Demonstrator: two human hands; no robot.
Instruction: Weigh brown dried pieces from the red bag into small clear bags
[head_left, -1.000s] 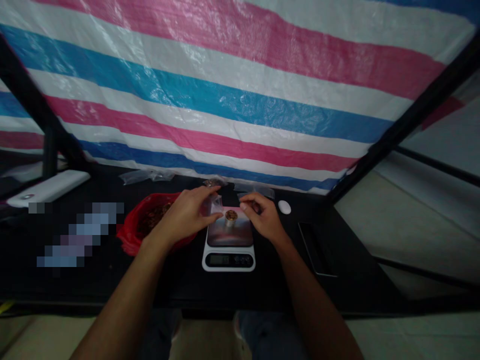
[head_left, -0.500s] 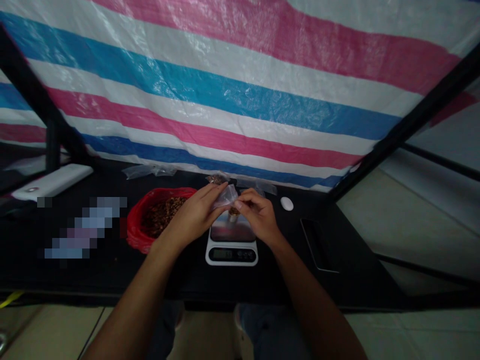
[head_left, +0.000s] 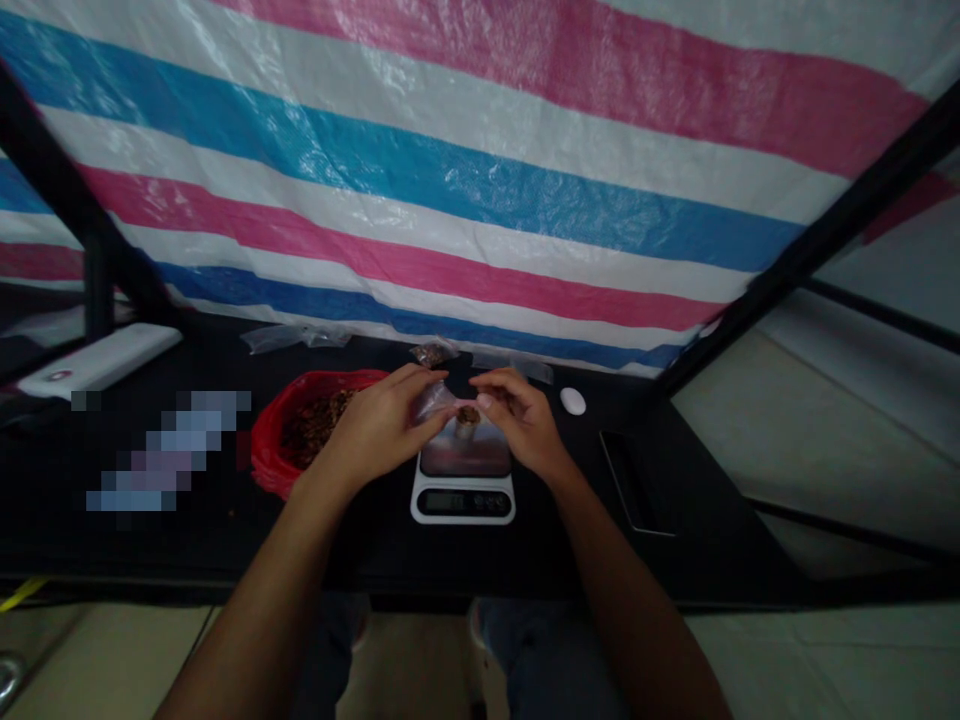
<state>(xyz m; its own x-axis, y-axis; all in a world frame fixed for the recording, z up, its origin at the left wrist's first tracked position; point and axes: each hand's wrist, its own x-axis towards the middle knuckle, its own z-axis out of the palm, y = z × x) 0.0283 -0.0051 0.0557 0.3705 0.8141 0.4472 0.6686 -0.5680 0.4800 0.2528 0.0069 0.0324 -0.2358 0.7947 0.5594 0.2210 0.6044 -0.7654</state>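
A clear plastic bag (head_left: 433, 402) with a pinkish line along its edge is spread between my two hands. My left hand (head_left: 390, 420) holds it from the left, thumb and fingers on either side. My right hand (head_left: 523, 418) has its curled fingers and thumb at the bag's right edge. Just below the bag, a small cup (head_left: 466, 430) of brown pieces stands on the steel plate of a white kitchen scale (head_left: 463, 506). The scale's display is too dim to read. Beside my left forearm, a red plastic bag (head_left: 271, 440) lies open, full of brown pieces (head_left: 319, 425).
Behind my hands lie a small filled clear bag (head_left: 433, 353) and flat clear bags (head_left: 300, 338). To the right are a white oval object (head_left: 573, 401) and a dark phone (head_left: 634, 485). A long white device (head_left: 105, 360) sits far left. A striped sheet (head_left: 480, 200) hangs behind the black table.
My fingers and thumbs have moved apart, spreading the clear bag's edge. The cup on the scale shows more fully now. The view has shifted slightly.
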